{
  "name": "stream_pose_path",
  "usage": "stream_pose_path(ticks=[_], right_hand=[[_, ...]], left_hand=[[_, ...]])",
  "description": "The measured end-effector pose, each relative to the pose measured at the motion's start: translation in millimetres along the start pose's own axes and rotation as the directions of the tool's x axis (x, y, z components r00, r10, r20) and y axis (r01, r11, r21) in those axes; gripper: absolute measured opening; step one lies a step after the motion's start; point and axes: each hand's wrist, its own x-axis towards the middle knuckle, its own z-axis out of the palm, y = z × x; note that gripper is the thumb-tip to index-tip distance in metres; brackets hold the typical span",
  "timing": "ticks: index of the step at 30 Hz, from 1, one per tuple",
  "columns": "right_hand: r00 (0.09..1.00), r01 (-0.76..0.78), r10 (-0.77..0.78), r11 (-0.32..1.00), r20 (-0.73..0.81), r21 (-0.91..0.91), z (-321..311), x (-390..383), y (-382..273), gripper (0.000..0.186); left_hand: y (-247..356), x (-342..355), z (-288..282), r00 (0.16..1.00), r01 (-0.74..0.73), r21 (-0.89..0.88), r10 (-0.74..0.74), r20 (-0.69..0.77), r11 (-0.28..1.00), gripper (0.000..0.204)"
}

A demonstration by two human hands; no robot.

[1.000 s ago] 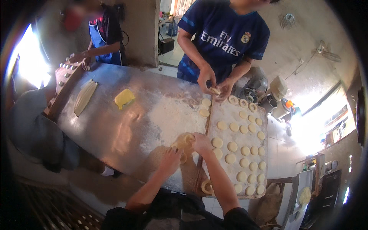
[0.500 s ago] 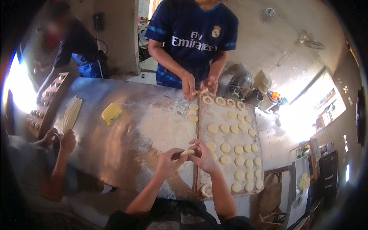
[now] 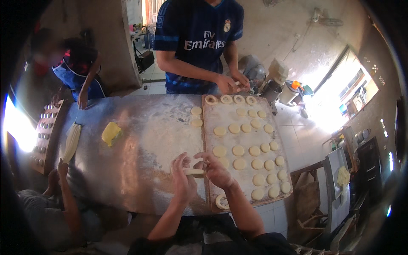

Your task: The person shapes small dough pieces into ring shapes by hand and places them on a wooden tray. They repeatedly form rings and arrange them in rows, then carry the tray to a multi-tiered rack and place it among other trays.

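Note:
Just above the table's near edge, my left hand (image 3: 183, 178) and my right hand (image 3: 216, 170) hold a pale piece of dough (image 3: 194, 171) between them. It is seen edge-on, so whether it has a hole cannot be told. The left fingers point upward along one end, while the right fingers curl over the other. To the right lies a floured board (image 3: 246, 204) bearing rows of flat dough rounds (image 3: 256, 164). A dough ring (image 3: 222, 202) sits at its near left corner, beside my right forearm. Several more rings (image 3: 226, 99) line its far edge.
Across the table (image 3: 97, 178), a co-worker's hands (image 3: 233, 84) hold a small dough piece. At left are a yellow lump (image 3: 111, 134), a long dough strip (image 3: 72, 142) under another person's hands (image 3: 59, 172), and a tray of dough pieces (image 3: 53, 131).
My fingers have spread upward around the dough piece. The co-worker's hands have moved right along the board's far edge. The person at far left has shifted, and the whole view has turned slightly.

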Motion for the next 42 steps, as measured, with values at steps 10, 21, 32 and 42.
stream_pose_path(ticks=[10, 21, 32, 42], right_hand=[[0.961, 0.167, -0.138, 0.98, -0.239, 0.105, -10.0, -50.3, -9.2, 0.058], [0.986, -0.036, 0.091, 0.932, -0.137, 0.36, -63.3, -87.2, -2.7, 0.038], [0.986, -0.12, 0.102, 0.984, -0.135, -0.132, -77.2, -83.1, -6.6, 0.043], [0.971, -0.017, 0.093, 0.946, -0.221, 0.324, -76.2, -93.9, 3.2, 0.052]], left_hand=[[36.6, -26.8, 49.4, 0.995, 0.073, -0.233, -0.056, 0.081, 0.97, 0.03], [51.3, -50.4, 104.5, 0.984, 0.178, 0.018, -0.177, -0.032, 0.984, 0.021], [56.3, -53.3, 118.5, 0.875, 0.456, 0.18, -0.476, 0.091, 0.872, 0.026], [50.1, -51.9, 111.1, 0.854, 0.471, 0.134, -0.489, 0.178, 0.872, 0.026]])
